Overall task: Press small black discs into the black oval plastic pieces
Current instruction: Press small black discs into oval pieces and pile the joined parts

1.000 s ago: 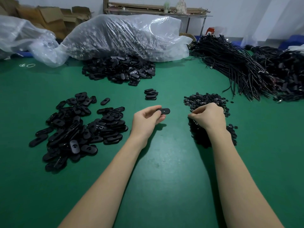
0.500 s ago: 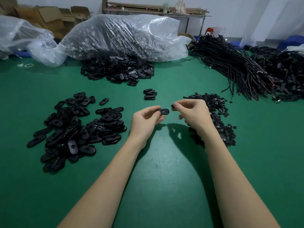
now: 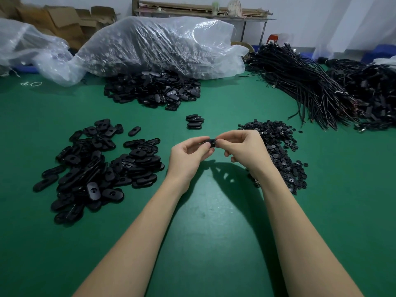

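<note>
My left hand [image 3: 189, 154] grips a black oval piece [image 3: 211, 143] by its left end, above the green table. My right hand [image 3: 243, 147] meets it from the right, thumb and forefinger pinched at the oval's right end; a disc between those fingertips is hidden from me. A pile of small black discs [image 3: 278, 144] lies just right of my right hand. A large heap of black oval pieces [image 3: 96, 168] spreads to the left. A short stack of ovals [image 3: 194, 121] sits just beyond my hands.
Another heap of ovals [image 3: 154, 91] lies at the back, under a clear plastic bag [image 3: 158, 46] of parts. Bundles of black cables [image 3: 310, 86] fill the right rear. The green table [image 3: 214, 221] stretches under my forearms. Cardboard boxes [image 3: 64, 20] stand at the far left.
My right hand lifted off the disc pile and moved left until its fingertips reached the oval piece in my left hand. My left hand stayed nearly in place.
</note>
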